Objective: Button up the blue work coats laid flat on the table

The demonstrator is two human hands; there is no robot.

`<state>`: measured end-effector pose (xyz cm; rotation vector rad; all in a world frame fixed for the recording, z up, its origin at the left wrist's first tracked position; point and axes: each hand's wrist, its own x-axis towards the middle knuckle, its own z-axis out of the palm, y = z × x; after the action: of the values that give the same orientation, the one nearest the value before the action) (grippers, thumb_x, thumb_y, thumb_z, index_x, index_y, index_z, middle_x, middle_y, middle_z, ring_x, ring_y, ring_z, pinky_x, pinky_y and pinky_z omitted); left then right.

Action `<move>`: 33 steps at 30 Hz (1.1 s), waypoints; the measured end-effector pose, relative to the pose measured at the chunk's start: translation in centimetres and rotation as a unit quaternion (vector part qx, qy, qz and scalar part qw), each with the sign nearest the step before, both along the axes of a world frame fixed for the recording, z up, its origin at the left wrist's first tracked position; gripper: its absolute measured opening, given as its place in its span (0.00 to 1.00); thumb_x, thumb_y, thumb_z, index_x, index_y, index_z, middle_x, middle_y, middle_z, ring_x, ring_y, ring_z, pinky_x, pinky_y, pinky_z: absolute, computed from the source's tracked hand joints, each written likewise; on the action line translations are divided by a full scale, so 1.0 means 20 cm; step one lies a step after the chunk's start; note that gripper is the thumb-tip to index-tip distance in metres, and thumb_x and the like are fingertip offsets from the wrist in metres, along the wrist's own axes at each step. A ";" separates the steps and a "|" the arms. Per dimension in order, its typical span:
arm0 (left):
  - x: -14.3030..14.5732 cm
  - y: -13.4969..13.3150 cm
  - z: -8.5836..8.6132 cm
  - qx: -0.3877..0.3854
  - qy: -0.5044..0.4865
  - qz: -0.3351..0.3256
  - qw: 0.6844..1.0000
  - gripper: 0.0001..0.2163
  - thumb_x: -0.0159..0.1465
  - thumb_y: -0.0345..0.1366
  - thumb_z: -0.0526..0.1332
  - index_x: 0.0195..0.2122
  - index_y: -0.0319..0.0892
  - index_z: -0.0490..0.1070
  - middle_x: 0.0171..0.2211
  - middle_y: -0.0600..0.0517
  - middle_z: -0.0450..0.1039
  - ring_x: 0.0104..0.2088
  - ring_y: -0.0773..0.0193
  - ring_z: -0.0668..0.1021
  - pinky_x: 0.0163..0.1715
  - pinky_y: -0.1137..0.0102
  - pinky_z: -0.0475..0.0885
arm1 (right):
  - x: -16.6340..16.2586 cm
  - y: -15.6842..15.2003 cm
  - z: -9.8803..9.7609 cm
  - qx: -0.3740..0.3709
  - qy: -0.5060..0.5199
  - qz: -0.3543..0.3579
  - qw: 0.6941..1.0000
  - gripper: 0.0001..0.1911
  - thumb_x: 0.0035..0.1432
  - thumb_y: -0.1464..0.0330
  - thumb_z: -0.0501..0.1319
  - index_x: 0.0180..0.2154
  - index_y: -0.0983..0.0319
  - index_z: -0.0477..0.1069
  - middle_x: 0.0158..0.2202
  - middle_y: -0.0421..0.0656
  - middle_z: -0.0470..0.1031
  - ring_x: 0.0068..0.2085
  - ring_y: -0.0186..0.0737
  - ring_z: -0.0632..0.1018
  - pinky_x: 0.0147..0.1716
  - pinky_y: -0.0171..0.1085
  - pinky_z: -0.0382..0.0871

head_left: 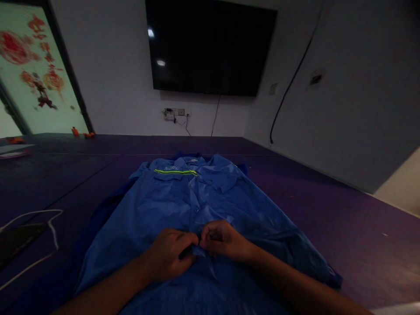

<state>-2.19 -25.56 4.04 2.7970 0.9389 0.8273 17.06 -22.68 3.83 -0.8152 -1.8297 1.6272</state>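
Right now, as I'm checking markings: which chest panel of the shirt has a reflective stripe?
The picture-left panel, with the yellow-green stripe; the picture-right panel is plain.

**A:** What's carrying everything?

**B:** A wide, dark purple surface [328, 218] that runs to the far wall.

**A:** And directly on it?

**B:** 1 blue shirt [157, 210], spread front-up, collar at the far end. Left of it, a white cable [52, 227] loops around a dark flat object [19, 240] (too dim to identify). At the far left lie small orange pieces [76, 131] and a pale flat sheet [15, 151].
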 end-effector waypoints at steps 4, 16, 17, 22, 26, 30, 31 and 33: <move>0.00 0.00 0.00 -0.003 0.000 0.000 1.000 0.04 0.57 0.32 0.56 0.34 0.42 0.64 0.21 0.57 0.68 0.21 0.70 0.70 0.22 0.74 0.59 | 0.00 0.00 0.00 0.006 -0.003 0.003 1.000 0.19 0.44 0.56 0.64 0.26 0.66 0.67 0.17 0.36 0.67 0.18 0.27 0.68 0.17 0.27 0.61; 0.00 0.00 0.00 -0.011 0.000 0.010 1.000 0.07 0.56 0.33 0.57 0.37 0.42 0.66 0.23 0.57 0.70 0.23 0.68 0.71 0.24 0.73 0.61 | 0.01 0.00 0.01 -0.013 0.011 0.016 1.000 0.13 0.45 0.63 0.64 0.28 0.67 0.67 0.19 0.36 0.68 0.19 0.26 0.69 0.18 0.26 0.61; 0.00 0.00 0.00 -0.008 0.001 0.011 1.000 0.07 0.56 0.33 0.57 0.37 0.42 0.66 0.23 0.57 0.70 0.23 0.68 0.71 0.24 0.73 0.61 | 0.01 0.00 0.00 -0.016 0.014 0.018 1.000 0.13 0.45 0.64 0.64 0.28 0.67 0.67 0.19 0.36 0.68 0.19 0.26 0.69 0.18 0.26 0.61; 0.00 0.00 0.00 0.010 0.008 0.012 1.000 0.07 0.57 0.32 0.57 0.37 0.42 0.65 0.24 0.56 0.71 0.23 0.68 0.71 0.24 0.73 0.60 | 0.02 0.01 -0.01 -0.019 0.021 0.022 0.999 0.11 0.44 0.66 0.65 0.28 0.67 0.67 0.19 0.36 0.68 0.19 0.26 0.68 0.18 0.27 0.62; 0.00 0.00 0.00 0.015 0.015 0.010 1.000 0.07 0.57 0.32 0.56 0.37 0.42 0.65 0.22 0.57 0.69 0.22 0.68 0.70 0.23 0.73 0.60 | 0.02 0.02 -0.02 -0.026 0.032 0.027 0.999 0.12 0.43 0.67 0.65 0.28 0.67 0.67 0.19 0.36 0.68 0.19 0.26 0.69 0.18 0.26 0.62; 0.00 0.00 0.00 0.033 0.003 0.008 0.999 0.06 0.57 0.31 0.55 0.36 0.41 0.65 0.21 0.57 0.68 0.21 0.68 0.70 0.23 0.73 0.59 | 0.02 0.03 -0.03 -0.041 0.028 0.034 0.998 0.13 0.41 0.67 0.66 0.28 0.67 0.68 0.19 0.36 0.69 0.19 0.26 0.69 0.19 0.26 0.62; 0.00 0.00 0.00 0.038 0.000 0.005 0.999 0.06 0.57 0.31 0.55 0.36 0.41 0.65 0.20 0.57 0.68 0.21 0.68 0.70 0.23 0.73 0.60 | 0.02 0.03 -0.03 -0.044 0.027 0.034 0.998 0.13 0.41 0.67 0.67 0.28 0.67 0.68 0.18 0.36 0.69 0.18 0.26 0.69 0.18 0.26 0.61; 0.00 0.00 0.00 0.047 -0.006 0.002 0.999 0.06 0.57 0.30 0.54 0.36 0.41 0.65 0.20 0.57 0.68 0.20 0.68 0.70 0.23 0.73 0.60 | 0.02 0.03 -0.02 -0.049 0.028 0.031 0.998 0.13 0.41 0.67 0.67 0.28 0.67 0.67 0.18 0.36 0.69 0.18 0.25 0.69 0.18 0.26 0.61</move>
<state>-2.23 -25.52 3.96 2.8672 0.9289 0.9113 17.43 -22.10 3.40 -0.7526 -1.7650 1.7728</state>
